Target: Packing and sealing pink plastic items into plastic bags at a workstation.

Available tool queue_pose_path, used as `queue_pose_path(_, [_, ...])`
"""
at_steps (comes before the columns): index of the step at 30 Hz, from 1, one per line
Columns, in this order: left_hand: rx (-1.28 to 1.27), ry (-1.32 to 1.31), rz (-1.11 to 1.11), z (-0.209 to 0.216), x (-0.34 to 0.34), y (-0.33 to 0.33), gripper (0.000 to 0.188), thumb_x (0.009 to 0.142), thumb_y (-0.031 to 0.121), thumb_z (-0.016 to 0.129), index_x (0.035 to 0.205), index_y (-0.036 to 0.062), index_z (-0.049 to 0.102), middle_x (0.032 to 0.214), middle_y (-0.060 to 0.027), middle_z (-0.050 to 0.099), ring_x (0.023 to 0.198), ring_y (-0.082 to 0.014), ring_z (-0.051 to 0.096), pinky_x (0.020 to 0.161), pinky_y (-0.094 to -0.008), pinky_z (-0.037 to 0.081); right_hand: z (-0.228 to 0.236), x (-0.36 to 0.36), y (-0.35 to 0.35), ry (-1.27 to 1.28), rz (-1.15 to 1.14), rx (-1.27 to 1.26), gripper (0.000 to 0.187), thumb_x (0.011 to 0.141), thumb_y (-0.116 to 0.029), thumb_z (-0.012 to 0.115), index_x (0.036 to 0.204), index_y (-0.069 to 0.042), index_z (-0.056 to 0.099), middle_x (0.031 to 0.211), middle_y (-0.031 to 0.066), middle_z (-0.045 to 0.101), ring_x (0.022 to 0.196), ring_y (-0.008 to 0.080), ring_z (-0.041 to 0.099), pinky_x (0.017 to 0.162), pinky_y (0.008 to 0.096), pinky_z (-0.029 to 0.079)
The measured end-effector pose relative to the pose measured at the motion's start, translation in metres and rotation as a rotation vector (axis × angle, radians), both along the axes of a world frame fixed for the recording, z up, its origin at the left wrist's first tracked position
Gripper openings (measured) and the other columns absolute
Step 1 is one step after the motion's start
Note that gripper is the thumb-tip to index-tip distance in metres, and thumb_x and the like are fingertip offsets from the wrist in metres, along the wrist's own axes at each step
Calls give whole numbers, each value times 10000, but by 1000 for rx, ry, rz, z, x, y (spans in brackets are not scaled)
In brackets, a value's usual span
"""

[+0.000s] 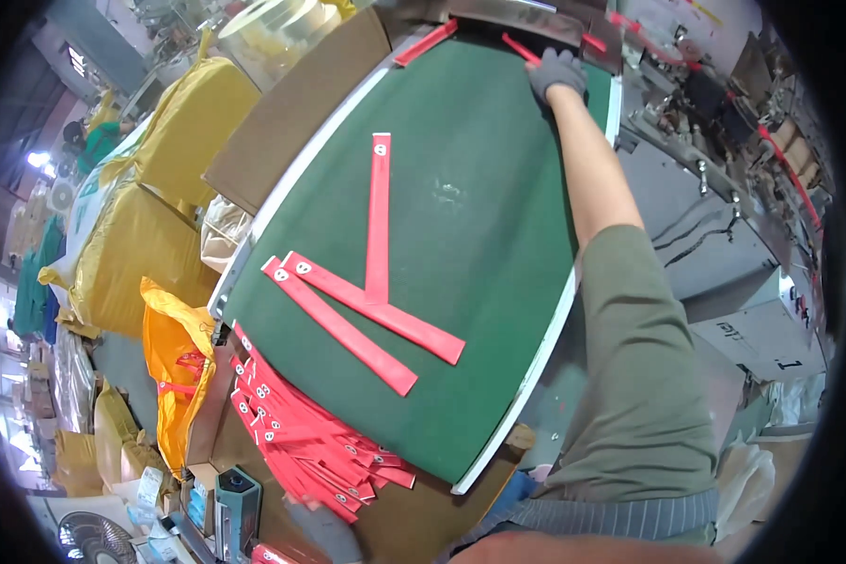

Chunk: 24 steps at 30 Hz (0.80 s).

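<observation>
At the far end of the green conveyor belt (479, 235), my right hand (559, 75), in a grey glove, is closed at the near end of a red strip (520, 48). My left hand (324, 531), also gloved in grey, is low in the picture beside a heap of red strips (310, 442). Its fingers are smeared, so their pose is unclear. Three loose strips lie on the belt: an upright one (378, 216), a slanted one (376, 308) and a lower one (340, 326). Each has a small white-and-black mark near one end.
Another red strip (426, 43) lies at the belt's far left corner. A cardboard sheet (296, 108) stands along the left edge, near large yellow sacks (174, 235) and an orange bag (174, 376). Grey machine cabinets (686, 226) flank the right side. A small fan (94, 538) is at lower left.
</observation>
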State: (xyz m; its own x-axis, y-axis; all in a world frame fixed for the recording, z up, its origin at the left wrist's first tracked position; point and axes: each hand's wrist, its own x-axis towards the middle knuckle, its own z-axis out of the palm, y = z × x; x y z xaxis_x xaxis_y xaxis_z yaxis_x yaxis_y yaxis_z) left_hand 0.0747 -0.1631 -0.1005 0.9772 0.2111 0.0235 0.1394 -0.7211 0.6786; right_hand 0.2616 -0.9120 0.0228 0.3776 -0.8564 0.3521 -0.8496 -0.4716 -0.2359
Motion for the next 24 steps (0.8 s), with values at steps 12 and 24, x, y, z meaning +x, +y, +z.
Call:
queue_pose_path(12, [-400,73,-184,150,-29,-88,478,985,305,374,1295,-56,415,1206,-197,540,1022,-254,570,888,-327,449,77,-197,191,-403,828,1227,227,857,-240,523,824,-17,553,684,82,613,454,129,556,442,242,438])
queue_pose_path(24, [-290,817,-1208,255,-130,-91,443,896,353,520,1177,10,535,1050,-112,614,886,-221,618,726,-313,492,126,-388,387,95,1331,1350,152,867,-183,557,818,-43,591,583,-23,511,489,46,462,446,197,350])
